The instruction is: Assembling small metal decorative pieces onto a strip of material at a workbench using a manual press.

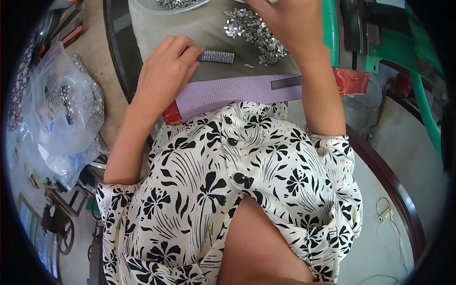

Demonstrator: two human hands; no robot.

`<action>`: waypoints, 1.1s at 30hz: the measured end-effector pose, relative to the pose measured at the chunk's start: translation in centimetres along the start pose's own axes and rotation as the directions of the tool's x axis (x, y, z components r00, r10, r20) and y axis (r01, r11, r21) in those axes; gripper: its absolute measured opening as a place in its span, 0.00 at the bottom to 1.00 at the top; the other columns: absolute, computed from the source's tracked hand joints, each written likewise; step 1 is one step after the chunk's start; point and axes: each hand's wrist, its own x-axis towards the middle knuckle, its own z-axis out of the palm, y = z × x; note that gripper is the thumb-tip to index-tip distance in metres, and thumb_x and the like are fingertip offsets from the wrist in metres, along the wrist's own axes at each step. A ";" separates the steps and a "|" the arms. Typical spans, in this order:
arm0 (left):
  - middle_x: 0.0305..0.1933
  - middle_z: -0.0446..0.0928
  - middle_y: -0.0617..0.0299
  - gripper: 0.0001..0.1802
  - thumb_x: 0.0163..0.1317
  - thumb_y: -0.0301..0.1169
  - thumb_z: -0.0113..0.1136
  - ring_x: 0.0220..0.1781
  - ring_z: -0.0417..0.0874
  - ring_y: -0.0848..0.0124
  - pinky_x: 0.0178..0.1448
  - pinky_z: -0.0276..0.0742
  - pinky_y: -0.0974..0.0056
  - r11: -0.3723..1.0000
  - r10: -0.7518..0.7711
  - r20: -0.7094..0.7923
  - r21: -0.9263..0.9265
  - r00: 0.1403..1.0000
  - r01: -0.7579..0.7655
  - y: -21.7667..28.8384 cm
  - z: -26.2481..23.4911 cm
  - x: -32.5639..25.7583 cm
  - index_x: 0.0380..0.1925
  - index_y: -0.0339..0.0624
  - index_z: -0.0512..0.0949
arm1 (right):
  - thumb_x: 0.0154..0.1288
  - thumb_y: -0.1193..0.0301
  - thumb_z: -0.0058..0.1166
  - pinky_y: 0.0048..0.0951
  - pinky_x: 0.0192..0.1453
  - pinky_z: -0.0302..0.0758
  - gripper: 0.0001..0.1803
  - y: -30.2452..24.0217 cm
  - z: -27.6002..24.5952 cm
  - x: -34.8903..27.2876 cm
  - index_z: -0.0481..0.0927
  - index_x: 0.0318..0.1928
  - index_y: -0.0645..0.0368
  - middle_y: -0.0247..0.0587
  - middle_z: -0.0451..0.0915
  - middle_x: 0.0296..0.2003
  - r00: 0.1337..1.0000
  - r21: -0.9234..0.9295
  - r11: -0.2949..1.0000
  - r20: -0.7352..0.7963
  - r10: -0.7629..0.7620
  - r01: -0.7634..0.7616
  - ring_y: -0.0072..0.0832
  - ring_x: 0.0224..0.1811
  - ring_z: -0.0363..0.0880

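Observation:
My left hand (pixel 168 69) rests on the work surface with its fingers bent and pressed together at the left end of a short grey ribbed strip (pixel 216 57). The strip looks like a row of small metal pieces set side by side. Beyond it, to the right, lies a loose heap of small shiny metal pieces (pixel 266 45). My right hand (pixel 289 21) is raised over the far side of this heap. Its fingertips run past the upper edge of the picture, so what they hold is hidden. One or two loose pieces (pixel 249 66) lie near the strip.
A bowl (pixel 178 6) with more metal pieces stands at the far left. Lilac cloth (pixel 223 95) covers the near edge, with a dark flat bar (pixel 286 83) on it. Green machinery (pixel 394 52) is at right; clear plastic bags (pixel 64 109) of pieces stand at left.

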 end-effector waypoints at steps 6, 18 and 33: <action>0.38 0.75 0.62 0.14 0.49 0.25 0.68 0.42 0.78 0.63 0.47 0.77 0.59 0.995 0.097 0.016 -0.029 0.995 -0.096 0.8 -0.1 -1.0 0.38 0.41 0.81 | 0.55 0.73 0.69 0.33 0.33 0.77 0.06 1.4 -1.8 -8.9 0.86 0.34 0.58 0.38 0.83 0.31 0.974 -0.135 0.969 0.063 0.217 -0.208 0.35 0.30 0.82; 0.40 0.77 0.59 0.09 0.59 0.28 0.66 0.42 0.81 0.56 0.43 0.79 0.55 0.947 -0.005 -0.079 -0.320 0.997 -0.021 2.2 2.8 -0.8 0.40 0.42 0.80 | 0.53 0.70 0.66 0.38 0.49 0.69 0.09 0.6 1.8 -10.5 0.89 0.37 0.44 0.30 0.79 0.41 0.986 -0.336 0.942 0.155 0.052 0.003 0.36 0.46 0.74; 0.36 0.78 0.56 0.06 0.60 0.27 0.64 0.34 0.82 0.54 0.38 0.78 0.54 0.984 -0.104 -0.141 -0.162 0.985 0.081 0.7 4.0 3.3 0.37 0.39 0.81 | 0.51 0.72 0.69 0.39 0.51 0.69 0.06 1.1 2.4 -9.5 0.86 0.32 0.53 0.31 0.79 0.39 0.985 -0.229 0.972 0.156 0.080 -0.042 0.36 0.45 0.74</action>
